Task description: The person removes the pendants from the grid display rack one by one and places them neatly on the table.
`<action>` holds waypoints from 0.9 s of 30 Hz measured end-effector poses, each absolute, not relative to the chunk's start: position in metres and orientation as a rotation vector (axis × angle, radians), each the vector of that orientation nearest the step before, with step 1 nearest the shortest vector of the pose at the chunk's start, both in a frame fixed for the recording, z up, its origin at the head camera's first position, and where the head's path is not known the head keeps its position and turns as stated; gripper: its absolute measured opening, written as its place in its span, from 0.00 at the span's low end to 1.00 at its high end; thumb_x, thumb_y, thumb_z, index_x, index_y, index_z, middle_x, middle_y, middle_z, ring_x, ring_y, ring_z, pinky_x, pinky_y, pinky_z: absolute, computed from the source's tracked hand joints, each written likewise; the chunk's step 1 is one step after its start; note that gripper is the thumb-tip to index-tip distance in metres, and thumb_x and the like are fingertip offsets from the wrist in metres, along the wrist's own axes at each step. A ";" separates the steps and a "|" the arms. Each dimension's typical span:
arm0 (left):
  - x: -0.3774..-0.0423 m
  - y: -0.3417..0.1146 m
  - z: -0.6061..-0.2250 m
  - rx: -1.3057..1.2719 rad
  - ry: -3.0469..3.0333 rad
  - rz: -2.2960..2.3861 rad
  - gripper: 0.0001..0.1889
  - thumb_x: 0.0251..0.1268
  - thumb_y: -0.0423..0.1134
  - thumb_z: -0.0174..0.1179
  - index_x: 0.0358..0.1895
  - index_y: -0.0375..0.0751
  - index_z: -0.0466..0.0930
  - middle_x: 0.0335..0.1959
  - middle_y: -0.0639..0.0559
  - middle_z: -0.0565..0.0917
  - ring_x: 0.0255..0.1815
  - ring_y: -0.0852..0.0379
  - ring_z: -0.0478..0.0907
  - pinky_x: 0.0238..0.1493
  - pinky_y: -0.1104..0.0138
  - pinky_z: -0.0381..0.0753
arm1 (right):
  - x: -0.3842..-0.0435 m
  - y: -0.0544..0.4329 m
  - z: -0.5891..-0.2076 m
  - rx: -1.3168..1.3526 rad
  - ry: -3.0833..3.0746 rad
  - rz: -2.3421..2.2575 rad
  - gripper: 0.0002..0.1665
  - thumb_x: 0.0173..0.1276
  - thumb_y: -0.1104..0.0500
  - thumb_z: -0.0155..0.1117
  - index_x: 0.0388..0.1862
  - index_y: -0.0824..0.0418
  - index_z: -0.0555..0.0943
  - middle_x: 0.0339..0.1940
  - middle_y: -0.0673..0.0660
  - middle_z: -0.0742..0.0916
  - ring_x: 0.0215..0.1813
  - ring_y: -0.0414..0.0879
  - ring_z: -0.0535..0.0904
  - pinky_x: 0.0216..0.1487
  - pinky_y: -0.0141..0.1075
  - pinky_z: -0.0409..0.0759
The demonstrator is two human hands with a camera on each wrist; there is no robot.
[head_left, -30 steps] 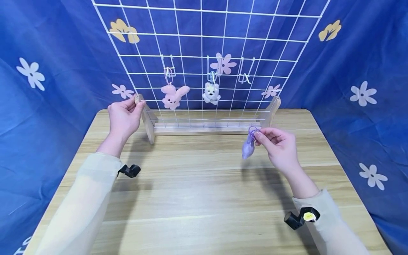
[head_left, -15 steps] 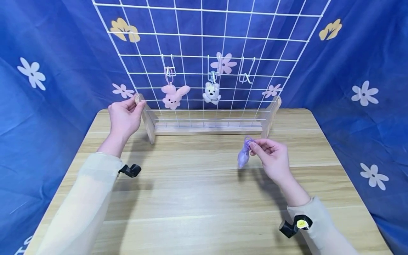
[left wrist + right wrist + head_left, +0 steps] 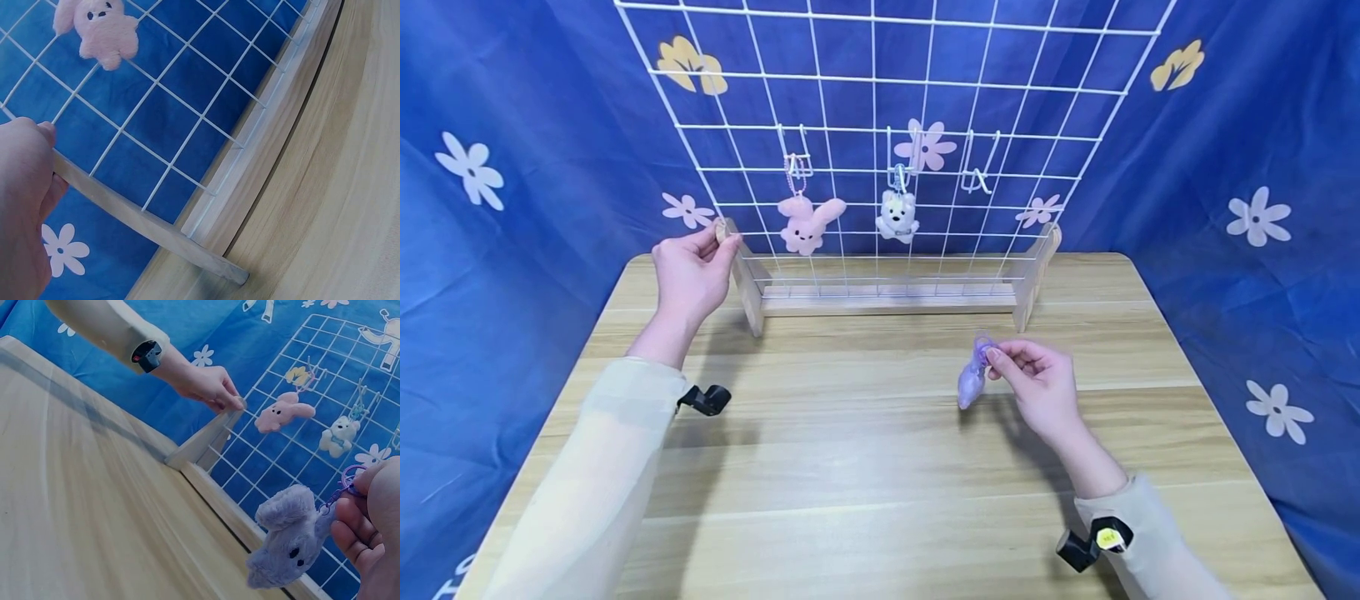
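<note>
My right hand [image 3: 1037,385] pinches the ring of a purple plush keychain [image 3: 972,385], held in front of the rack over the table. In the right wrist view the plush [image 3: 289,540] shows fluffy fur, long ears and dark eyes, dangling below the fingers. At the rack's left end, my left hand [image 3: 692,271] grips the top of the wooden side stand [image 3: 746,287] between thumb and fingers. A pink bunny keychain [image 3: 805,225] hangs on the left hook of the white wire grid [image 3: 872,81]. The middle hook bears a white bear keychain [image 3: 897,215]. Nothing hangs on the right hook [image 3: 976,179].
The rack stands at the back of the wooden table [image 3: 850,467], its right stand [image 3: 1036,275] beyond my right hand. Blue curtain [image 3: 1232,333] with flower prints surrounds the table behind and at both sides. A small black camera [image 3: 706,400] sits on the left sleeve.
My right hand has moved back toward me and slightly left, away from the rack, carrying the purple plush keychain. My left hand stays on the wooden stand.
</note>
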State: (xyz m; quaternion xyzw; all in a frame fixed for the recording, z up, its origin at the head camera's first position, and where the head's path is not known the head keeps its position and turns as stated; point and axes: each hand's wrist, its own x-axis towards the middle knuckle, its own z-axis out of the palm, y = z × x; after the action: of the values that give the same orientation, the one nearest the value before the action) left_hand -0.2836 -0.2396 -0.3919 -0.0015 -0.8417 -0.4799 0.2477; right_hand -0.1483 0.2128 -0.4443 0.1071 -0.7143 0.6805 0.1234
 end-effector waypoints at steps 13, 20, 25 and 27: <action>-0.285 -0.238 -0.394 -0.013 -2.267 -1.314 0.20 0.73 0.39 0.70 0.62 0.33 0.83 0.52 0.34 0.86 0.49 0.64 0.88 0.48 0.77 0.86 | -0.135 0.218 -0.464 0.225 -2.108 2.047 0.04 0.71 0.77 0.67 0.39 0.82 0.83 0.33 0.64 0.90 0.29 0.49 0.87 0.35 0.34 0.91; -0.286 -0.239 -0.394 -0.008 -2.281 -1.315 0.21 0.74 0.41 0.69 0.64 0.34 0.81 0.53 0.35 0.86 0.50 0.62 0.88 0.49 0.77 0.86 | -0.127 0.222 -0.473 0.235 -2.118 2.049 0.04 0.72 0.76 0.67 0.39 0.81 0.84 0.34 0.65 0.91 0.30 0.46 0.86 0.35 0.34 0.91; -0.285 -0.239 -0.393 -0.003 -2.280 -1.316 0.22 0.73 0.41 0.70 0.64 0.34 0.82 0.53 0.36 0.86 0.51 0.62 0.87 0.49 0.76 0.86 | -0.126 0.220 -0.475 0.200 -2.128 2.052 0.04 0.72 0.76 0.67 0.40 0.81 0.84 0.32 0.64 0.90 0.29 0.45 0.86 0.35 0.36 0.91; -0.285 -0.239 -0.393 0.000 -2.279 -1.321 0.21 0.73 0.41 0.70 0.64 0.35 0.82 0.53 0.36 0.86 0.51 0.61 0.87 0.49 0.76 0.86 | -0.127 0.219 -0.475 0.199 -2.114 2.074 0.05 0.72 0.76 0.67 0.40 0.82 0.83 0.33 0.64 0.91 0.30 0.45 0.87 0.36 0.36 0.92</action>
State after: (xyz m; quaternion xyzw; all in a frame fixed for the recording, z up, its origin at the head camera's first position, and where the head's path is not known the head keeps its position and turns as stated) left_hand -0.2848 -0.2387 -0.3932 0.0001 -0.8374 -0.4854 0.2512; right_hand -0.1267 0.2188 -0.4755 0.0667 -0.7095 0.6961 0.0869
